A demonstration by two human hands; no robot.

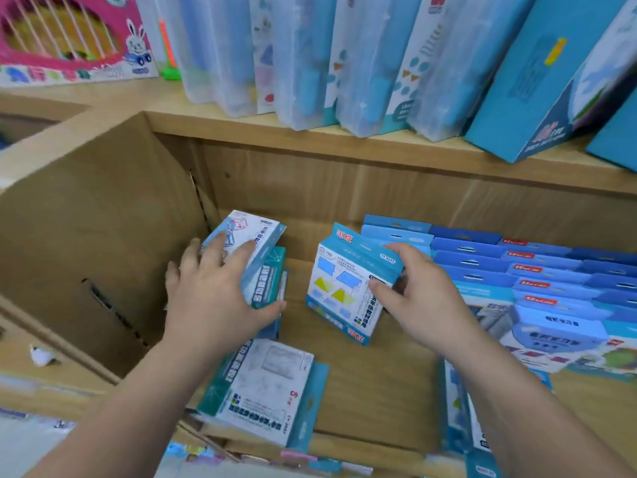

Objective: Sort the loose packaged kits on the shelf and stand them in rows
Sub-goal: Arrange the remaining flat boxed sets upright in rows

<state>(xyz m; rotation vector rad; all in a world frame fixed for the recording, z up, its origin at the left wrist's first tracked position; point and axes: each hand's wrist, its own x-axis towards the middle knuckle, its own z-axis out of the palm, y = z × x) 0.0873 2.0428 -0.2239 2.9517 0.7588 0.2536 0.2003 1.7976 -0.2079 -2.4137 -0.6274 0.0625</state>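
A light-blue kit box with coloured shapes printed on it (pixel 344 288) stands tilted in the middle of the cardboard shelf bin; my right hand (pixel 410 298) grips its right edge, thumb on the front. My left hand (pixel 213 291) lies with spread fingers on a small stack of teal and white kit boxes (pixel 256 257) leaning at the bin's left, thumb curled round their near edge. Another teal and white kit (pixel 265 388) lies flat near the front. Rows of blue kits (pixel 482 257) stand at the right.
The brown cardboard bin wall (pixel 96 236) rises at the left. A wooden shelf above (pixel 379 146) carries tall clear and blue packages (pixel 310 56) and a pink rabbit box (pixel 69 36). More kits (pixel 462 415) stand at the lower right under my forearm.
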